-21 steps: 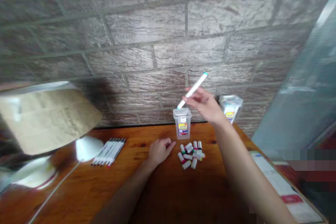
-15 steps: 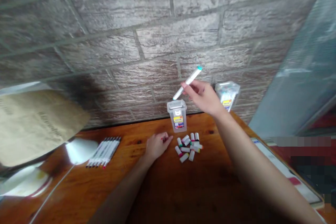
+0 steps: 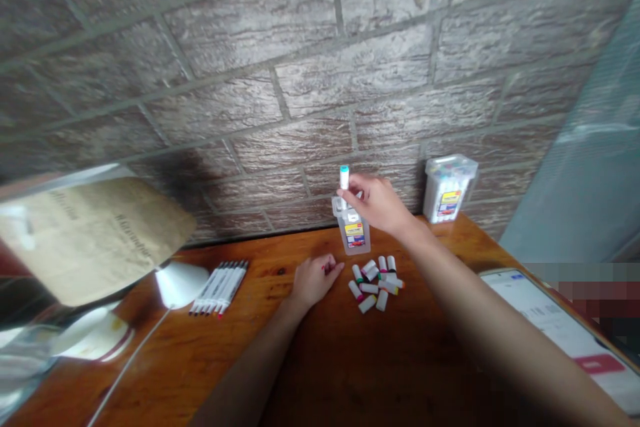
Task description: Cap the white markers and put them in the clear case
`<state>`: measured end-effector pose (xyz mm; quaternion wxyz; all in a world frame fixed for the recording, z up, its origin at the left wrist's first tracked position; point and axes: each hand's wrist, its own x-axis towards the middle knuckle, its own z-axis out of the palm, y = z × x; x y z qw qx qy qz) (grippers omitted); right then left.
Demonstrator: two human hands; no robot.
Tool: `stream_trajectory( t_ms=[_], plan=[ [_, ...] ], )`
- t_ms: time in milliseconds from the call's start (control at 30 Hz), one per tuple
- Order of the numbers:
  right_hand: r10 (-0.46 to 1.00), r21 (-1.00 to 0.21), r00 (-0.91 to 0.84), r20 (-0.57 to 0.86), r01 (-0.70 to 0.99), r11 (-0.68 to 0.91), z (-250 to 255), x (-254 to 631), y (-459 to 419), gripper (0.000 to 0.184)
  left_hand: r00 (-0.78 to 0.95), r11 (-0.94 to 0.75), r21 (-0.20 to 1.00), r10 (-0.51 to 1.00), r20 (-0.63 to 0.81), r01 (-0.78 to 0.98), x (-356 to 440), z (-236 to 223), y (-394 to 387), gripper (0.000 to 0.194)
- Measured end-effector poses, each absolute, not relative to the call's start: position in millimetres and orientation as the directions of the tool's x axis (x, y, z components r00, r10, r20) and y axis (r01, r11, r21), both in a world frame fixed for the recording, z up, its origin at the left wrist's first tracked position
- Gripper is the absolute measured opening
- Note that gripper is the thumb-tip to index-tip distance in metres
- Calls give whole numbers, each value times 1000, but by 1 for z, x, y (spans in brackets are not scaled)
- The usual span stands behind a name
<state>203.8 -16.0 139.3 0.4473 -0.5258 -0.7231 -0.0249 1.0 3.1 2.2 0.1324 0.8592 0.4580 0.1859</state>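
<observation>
My right hand (image 3: 377,203) is closed around a white marker (image 3: 344,179) with turquoise ends, holding it nearly upright. The marker's lower part is hidden by my fingers, over the mouth of a clear plastic container (image 3: 356,240) with a yellow and blue label. That container stands on the wooden table (image 3: 310,373) near the wall. My left hand (image 3: 316,280) rests on the table just in front of it, fingers curled in, with nothing visible in them. Right of this hand lies a loose cluster of several white marker caps (image 3: 369,288) with coloured ends.
Several white markers (image 3: 220,288) lie in a row at the left. Beyond them are a white cone-shaped thing (image 3: 181,285) with a cable, a white bowl (image 3: 95,333) and a brown paper bag (image 3: 120,233). A filled clear container (image 3: 449,190) and a tablet (image 3: 560,327) are at the right.
My right hand has lowered the marker to the container's mouth and turned it from slanted to nearly upright. My left hand stays resting on the table. The view has shifted slightly.
</observation>
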Motion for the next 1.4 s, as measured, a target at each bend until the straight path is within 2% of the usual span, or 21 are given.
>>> stream_trajectory(
  t_ms=[67,200,300,500,667,733,1067,1400],
  plan=[
    [754,-452,-44,656,776,439,134,201,-14,10,509,-542,397,838,196,740,1,3,2,32],
    [794,-508,-25,608,756,413,125,196,-12,46,514,-536,407,840,172,740,1,3,3,32],
    [811,-522,-69,581,733,436,122,193,-13,56,510,-536,397,842,179,745,1,3,4,33],
    [837,-519,-110,536,739,429,122,193,-14,42,508,-527,401,846,163,749,1,6,3,32],
    [828,-493,-134,544,748,445,121,195,-11,18,503,-528,374,847,170,763,2,8,1,32],
    [823,-483,-149,548,747,457,121,195,-10,14,510,-533,373,844,167,760,2,8,1,32],
    [822,-491,-116,558,752,440,120,196,-10,6,510,-527,360,847,152,769,2,8,1,33],
    [821,-448,-166,547,770,454,122,198,-11,14,517,-539,374,840,166,755,2,6,1,32]
  ],
)
